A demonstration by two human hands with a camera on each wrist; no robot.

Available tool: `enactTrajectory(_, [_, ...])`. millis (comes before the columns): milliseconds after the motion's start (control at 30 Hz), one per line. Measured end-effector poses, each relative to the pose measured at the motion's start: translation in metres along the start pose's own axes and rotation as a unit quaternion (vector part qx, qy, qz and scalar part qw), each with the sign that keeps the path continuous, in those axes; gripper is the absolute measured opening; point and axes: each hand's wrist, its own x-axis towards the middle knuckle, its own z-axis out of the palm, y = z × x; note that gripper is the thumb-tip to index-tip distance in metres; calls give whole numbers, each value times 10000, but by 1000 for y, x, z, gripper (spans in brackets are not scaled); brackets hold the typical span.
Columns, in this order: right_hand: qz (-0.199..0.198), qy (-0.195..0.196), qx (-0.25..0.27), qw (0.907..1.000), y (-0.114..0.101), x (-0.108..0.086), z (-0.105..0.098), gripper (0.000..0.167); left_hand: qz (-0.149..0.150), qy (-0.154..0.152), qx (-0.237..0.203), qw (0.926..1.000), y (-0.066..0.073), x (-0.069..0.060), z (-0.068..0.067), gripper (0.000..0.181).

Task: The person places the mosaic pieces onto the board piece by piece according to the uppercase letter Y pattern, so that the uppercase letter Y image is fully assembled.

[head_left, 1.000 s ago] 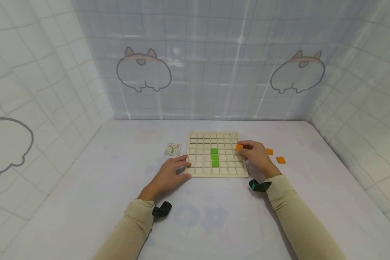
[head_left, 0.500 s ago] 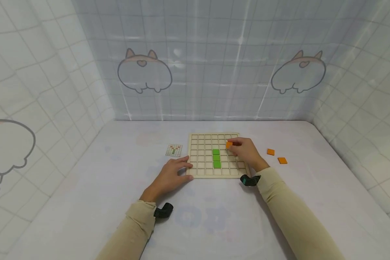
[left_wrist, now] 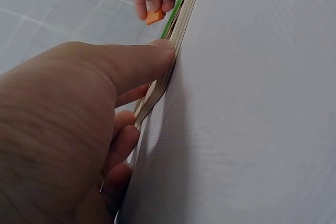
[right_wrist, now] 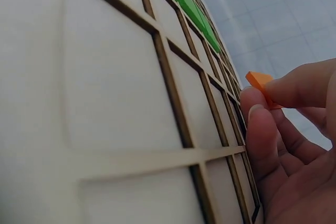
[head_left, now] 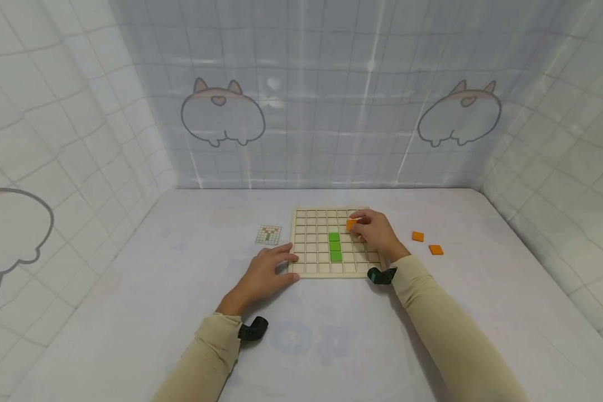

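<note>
A light wooden grid board (head_left: 311,275) lies on the table with three green tiles (head_left: 335,246) in one column. My right hand (head_left: 379,231) pinches an orange tile (head_left: 351,224) between thumb and fingers over the board's upper right part. In the right wrist view the orange tile (right_wrist: 260,83) is tilted, held at the fingertips beside the grid. My left hand (head_left: 263,273) rests at the board's left edge, fingers spread; the left wrist view shows its thumb (left_wrist: 142,64) on the board's rim.
Two loose orange tiles (head_left: 417,237) (head_left: 436,249) lie right of the board. A small card (head_left: 268,234) with a coloured grid pattern lies to its left. Tile-patterned curtains (head_left: 331,111) stand behind and at both sides of the white table.
My right hand has moved left from the board's right edge to above its cells, carrying the orange tile. The left hand has stayed at the left edge.
</note>
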Motion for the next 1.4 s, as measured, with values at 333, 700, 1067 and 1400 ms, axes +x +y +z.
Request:
enactTrajectory(333, [161, -333, -107, 9993, -2, 2, -3, 36, 1, 15, 46, 10000, 1, 1, -1, 43])
enactTrajectory(700, [265, -191, -175, 9993, 3, 13, 0, 38, -68, 1, 8, 10000, 1, -1, 4, 43])
enactTrajectory(1067, [296, -202, -255, 9990, 2, 8, 6, 37, 10, 16, 26, 10000, -4, 1, 3, 43])
enactTrajectory(1400, [70, -53, -420, 9991, 1, 7, 9, 34, 33, 50, 1, 10000, -2, 0, 2, 41])
